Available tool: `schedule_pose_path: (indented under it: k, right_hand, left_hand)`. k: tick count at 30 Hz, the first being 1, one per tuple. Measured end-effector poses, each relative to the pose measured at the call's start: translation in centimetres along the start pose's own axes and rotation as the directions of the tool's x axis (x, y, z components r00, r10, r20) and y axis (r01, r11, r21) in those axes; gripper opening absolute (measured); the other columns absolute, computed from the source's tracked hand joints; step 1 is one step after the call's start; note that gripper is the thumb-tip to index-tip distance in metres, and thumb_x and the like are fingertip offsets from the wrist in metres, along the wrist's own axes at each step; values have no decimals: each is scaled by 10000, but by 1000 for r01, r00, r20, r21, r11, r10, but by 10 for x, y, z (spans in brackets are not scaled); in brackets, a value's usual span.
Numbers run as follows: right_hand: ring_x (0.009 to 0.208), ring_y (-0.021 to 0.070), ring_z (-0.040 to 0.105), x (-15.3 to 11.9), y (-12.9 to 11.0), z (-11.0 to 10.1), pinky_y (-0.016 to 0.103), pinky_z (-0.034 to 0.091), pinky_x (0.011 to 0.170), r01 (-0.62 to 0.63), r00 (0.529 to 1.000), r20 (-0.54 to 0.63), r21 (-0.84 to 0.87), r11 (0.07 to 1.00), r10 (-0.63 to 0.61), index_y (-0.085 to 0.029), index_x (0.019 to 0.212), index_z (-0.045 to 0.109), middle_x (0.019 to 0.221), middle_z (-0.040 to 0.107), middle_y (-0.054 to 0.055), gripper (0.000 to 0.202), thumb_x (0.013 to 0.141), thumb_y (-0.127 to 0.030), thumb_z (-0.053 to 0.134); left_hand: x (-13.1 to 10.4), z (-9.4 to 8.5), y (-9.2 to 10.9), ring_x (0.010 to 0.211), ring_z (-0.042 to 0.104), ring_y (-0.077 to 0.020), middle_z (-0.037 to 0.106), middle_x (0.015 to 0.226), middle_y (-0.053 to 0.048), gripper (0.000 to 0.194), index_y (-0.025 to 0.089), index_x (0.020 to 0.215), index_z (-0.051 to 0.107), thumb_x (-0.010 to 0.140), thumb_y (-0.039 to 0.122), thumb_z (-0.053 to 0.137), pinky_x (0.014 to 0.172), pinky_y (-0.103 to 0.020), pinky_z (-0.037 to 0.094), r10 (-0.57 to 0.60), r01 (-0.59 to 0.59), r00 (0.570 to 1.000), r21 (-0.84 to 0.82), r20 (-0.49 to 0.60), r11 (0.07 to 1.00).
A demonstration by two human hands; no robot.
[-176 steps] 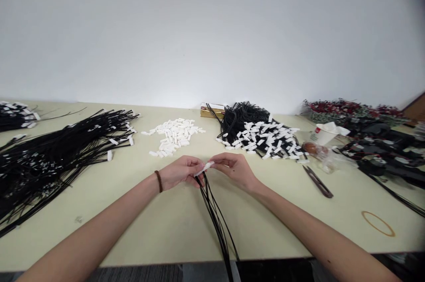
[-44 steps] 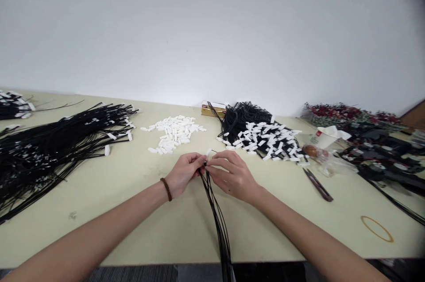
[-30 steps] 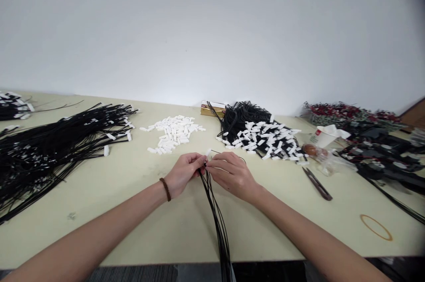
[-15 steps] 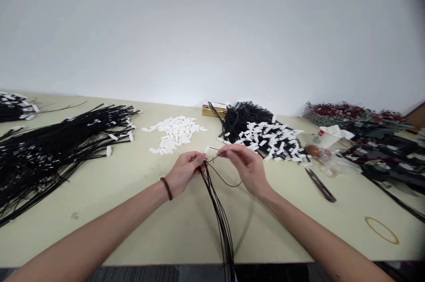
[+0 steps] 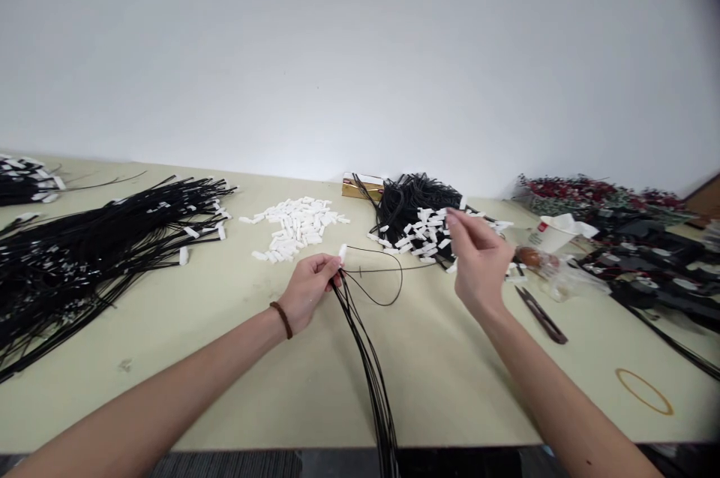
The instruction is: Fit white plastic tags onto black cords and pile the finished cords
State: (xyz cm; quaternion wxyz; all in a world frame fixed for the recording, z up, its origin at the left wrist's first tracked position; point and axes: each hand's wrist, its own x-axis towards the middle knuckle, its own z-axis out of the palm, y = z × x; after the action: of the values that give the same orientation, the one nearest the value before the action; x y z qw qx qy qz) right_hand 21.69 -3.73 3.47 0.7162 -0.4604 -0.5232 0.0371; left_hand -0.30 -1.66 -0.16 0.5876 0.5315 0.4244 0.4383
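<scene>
My left hand (image 5: 309,287), a brown band at its wrist, is closed over the middle of the table, pinching a white connector (image 5: 343,253) and the top of a bundle of thin black wires (image 5: 363,343). The bundle hangs down past the front edge. From the pinch, one thin wire curves into a loop (image 5: 400,279) and another strand sticks out to the right. My right hand (image 5: 481,257) is raised before a heap of white-ended black wires (image 5: 430,234). Its thumb and fingers are pressed together; whatever they hold, if anything, cannot be made out.
Loose white connectors (image 5: 301,223) lie in a pile behind my left hand. Black wire bundles (image 5: 112,260) spread on the left. To the right are snips (image 5: 541,315), a paper cup (image 5: 554,234), a plastic bag (image 5: 568,279) and a yellow rubber band (image 5: 644,391).
My right hand has left the thin wire beside my left hand and moved right and up towards the heap. The wire loop now stands free. My left hand has barely moved.
</scene>
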Motion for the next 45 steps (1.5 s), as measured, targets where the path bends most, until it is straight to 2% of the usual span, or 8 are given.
schedule_pose_path:
  k: [2,4,7,12,24,38,45]
  right_hand:
    - [542,88,431,-12,-5,6,228,337,485,176,969,198,-146,974,-145,-188,797,673,638,559,4,120,759,-270,595]
    - [505,85,403,-26,-9,14,225,318,471,258,906,387,-179,949,-173,-173,729,657,559,513,-10,136,782,-253,562]
    - [464,69,347,-41,-10,24,211,289,455,281,864,479,-208,937,-152,-157,662,606,497,420,-38,182,801,-244,525]
    - [457,57,328,-50,-7,30,196,280,460,256,867,486,-237,937,-115,-153,608,539,488,371,-53,197,789,-225,510]
    - [449,54,304,-48,-9,28,189,265,458,279,874,467,-260,925,-132,-162,563,473,478,340,-61,218,773,-213,505]
    - [450,53,292,-48,-16,26,190,258,452,259,878,460,-227,939,-131,-161,558,469,478,335,-61,217,769,-200,498]
    - [465,59,294,-47,-17,26,195,259,460,274,877,454,-209,939,-154,-166,570,459,498,333,-57,210,775,-195,491]
  left_hand:
    - [0,0,0,544,422,-96,501,553,22,256,137,684,538,694,389,577,532,-228,290,12,-12,1000,8,-4,1000]
    - [1,0,0,543,422,-97,503,553,23,260,138,681,537,687,394,582,532,-229,291,25,-25,1000,16,-8,1000]
    - [1,1,0,537,419,-96,503,547,25,272,139,674,537,686,407,580,526,-227,288,45,-45,999,32,6,998]
    - [2,2,-2,529,416,-93,509,549,25,283,138,667,536,693,418,572,520,-224,286,66,-67,997,45,33,997]
    - [2,1,-3,537,425,-91,510,557,24,281,134,685,544,709,413,561,529,-218,305,78,-79,997,40,26,996]
    - [0,0,2,510,447,-100,512,538,27,244,154,653,526,754,375,507,521,-231,337,188,-189,982,251,28,949]
    - [1,0,2,517,448,-101,510,542,25,230,156,659,517,766,358,493,527,-230,341,207,-212,977,281,47,936]
